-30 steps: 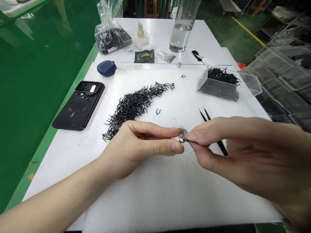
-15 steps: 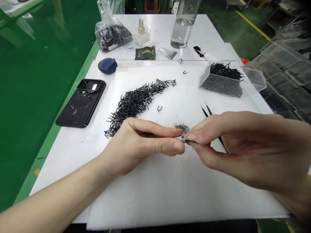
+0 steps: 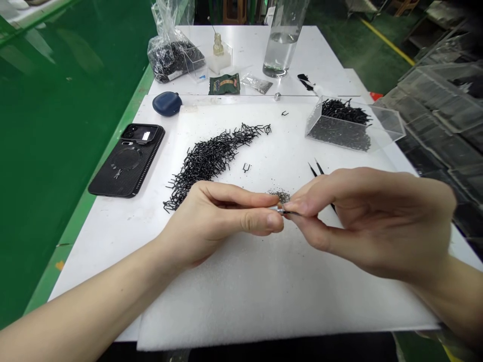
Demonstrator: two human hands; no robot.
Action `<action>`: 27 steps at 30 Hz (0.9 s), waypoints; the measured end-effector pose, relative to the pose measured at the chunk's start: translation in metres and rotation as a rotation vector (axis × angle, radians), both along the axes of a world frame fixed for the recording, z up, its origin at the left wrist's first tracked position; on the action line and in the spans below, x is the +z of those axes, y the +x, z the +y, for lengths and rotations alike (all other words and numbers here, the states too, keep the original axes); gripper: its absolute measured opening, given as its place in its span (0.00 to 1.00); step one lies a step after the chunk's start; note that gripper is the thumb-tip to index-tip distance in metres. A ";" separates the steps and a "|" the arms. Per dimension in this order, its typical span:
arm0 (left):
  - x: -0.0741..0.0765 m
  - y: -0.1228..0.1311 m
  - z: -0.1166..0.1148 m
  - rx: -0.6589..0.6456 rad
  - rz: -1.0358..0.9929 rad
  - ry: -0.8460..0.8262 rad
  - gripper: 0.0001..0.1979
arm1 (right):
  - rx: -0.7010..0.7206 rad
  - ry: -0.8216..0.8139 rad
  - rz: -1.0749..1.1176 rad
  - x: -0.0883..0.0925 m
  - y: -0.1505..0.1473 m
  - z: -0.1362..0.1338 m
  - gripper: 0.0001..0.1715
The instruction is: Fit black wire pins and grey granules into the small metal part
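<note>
Between thumb and forefinger, my left hand (image 3: 222,213) pinches a small silvery metal piece (image 3: 279,209), mostly covered by the fingers. My right hand (image 3: 362,221) pinches a thin black bent piece (image 3: 292,213) whose end meets the metal piece; whether it sits inside cannot be told. Just behind the fingertips lies a small heap of tiny metallic bits (image 3: 279,194) on the white foam sheet (image 3: 271,291). Black tweezers (image 3: 316,167) lie partly hidden behind my right hand. A pile of black forked pieces (image 3: 207,161) spreads beyond my left hand, with one loose fork (image 3: 246,168) beside it.
A black phone (image 3: 128,160) and a dark blue case (image 3: 167,104) lie at left. Clear trays with black pieces (image 3: 345,111) stand at right. Farther back are a bag of black parts (image 3: 171,60), a small bottle (image 3: 218,45), a green packet (image 3: 224,84) and a water container (image 3: 281,53).
Both hands, still pinching their pieces together, appear slightly higher and farther left in view. The camera view has shifted a little too. The pile and tools stay in place.
</note>
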State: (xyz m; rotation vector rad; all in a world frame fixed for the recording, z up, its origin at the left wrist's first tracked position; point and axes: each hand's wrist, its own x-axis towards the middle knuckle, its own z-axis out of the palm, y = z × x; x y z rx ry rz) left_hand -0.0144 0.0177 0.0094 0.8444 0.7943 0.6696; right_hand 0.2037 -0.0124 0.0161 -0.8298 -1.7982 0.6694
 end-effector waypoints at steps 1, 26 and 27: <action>0.000 0.000 0.000 0.000 -0.005 -0.001 0.09 | 0.003 0.000 0.007 0.000 0.000 0.000 0.23; -0.003 0.003 0.000 0.027 -0.060 0.053 0.10 | 0.011 0.052 0.091 -0.011 0.003 0.007 0.26; -0.003 0.003 0.000 0.027 -0.058 0.052 0.10 | 0.010 0.052 0.093 -0.011 0.003 0.007 0.26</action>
